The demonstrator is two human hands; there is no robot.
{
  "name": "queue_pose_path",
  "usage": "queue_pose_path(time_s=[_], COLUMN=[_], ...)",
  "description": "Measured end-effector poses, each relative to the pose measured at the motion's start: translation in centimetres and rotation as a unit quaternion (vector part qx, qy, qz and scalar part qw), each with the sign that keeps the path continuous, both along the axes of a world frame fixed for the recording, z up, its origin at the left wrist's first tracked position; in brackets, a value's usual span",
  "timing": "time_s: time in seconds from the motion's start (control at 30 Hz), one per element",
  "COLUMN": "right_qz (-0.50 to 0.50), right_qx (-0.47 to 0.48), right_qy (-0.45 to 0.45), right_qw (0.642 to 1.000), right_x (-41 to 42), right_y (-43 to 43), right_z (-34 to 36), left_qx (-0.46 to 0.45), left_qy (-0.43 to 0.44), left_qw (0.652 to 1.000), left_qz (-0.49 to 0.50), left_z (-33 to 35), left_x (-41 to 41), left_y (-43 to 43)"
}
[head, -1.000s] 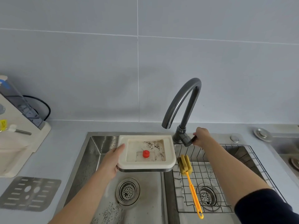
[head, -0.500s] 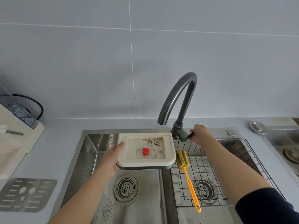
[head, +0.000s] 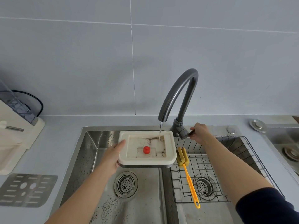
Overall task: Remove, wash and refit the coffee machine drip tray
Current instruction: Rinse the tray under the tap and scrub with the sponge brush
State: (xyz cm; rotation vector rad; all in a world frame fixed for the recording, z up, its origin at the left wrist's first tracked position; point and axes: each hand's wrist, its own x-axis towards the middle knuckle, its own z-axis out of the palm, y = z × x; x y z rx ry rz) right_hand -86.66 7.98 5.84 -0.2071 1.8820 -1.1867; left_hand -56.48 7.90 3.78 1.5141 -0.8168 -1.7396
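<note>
Now water's on: thin stream [head: 160, 130] hits drip tray [head: 146, 162], held by left hand [head: 111, 156]; right hand [head: 199, 132] closed on tap lever [head: 188, 134]. Wash phase started.

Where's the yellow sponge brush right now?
The sponge brush lies on the wire rack in the right basin, just right of the drip tray.

coffee machine [head: 14, 135]: cut off by the left edge, only its right side shows.
left hand [head: 113, 156]: fingers hidden beneath the drip tray [head: 129, 159].
right sleeve [head: 268, 206]: runs out at the bottom edge.
second sink [head: 289, 147]: cut by the right edge.
</note>
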Motion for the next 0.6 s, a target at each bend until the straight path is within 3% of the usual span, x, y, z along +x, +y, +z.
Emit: queue_pose_path(time_s=[0.23,0.4,0.5,0.6], right_qz=[0.006,0.072,0.152,0.275], right_qx=[-0.005,-0.020,0.045,0.149], right_qy=[-0.024,-0.026,0.112,0.244], right_qw=[1.000,0.997,0.981,0.918], right_x=[0.1,-0.2,0.2,1.0], right_y=[0.9,2.6,4.6,7.2], right_z=[0.3,-0.6,-2.4,-4.9], left_qx=[0.005,0.003,0.005,0.006], left_qy=[-0.008,-0.008,-0.012,-0.013], left_qw=[1.000,1.000,1.000,1.000], left_qz=[-0.005,-0.014,-0.016,-0.021], left_z=[-0.4,-0.5,-0.7,-0.9], left_x=[0.3,0.5,0.7,0.8], left_y=[0.3,0.7,0.9,1.2])
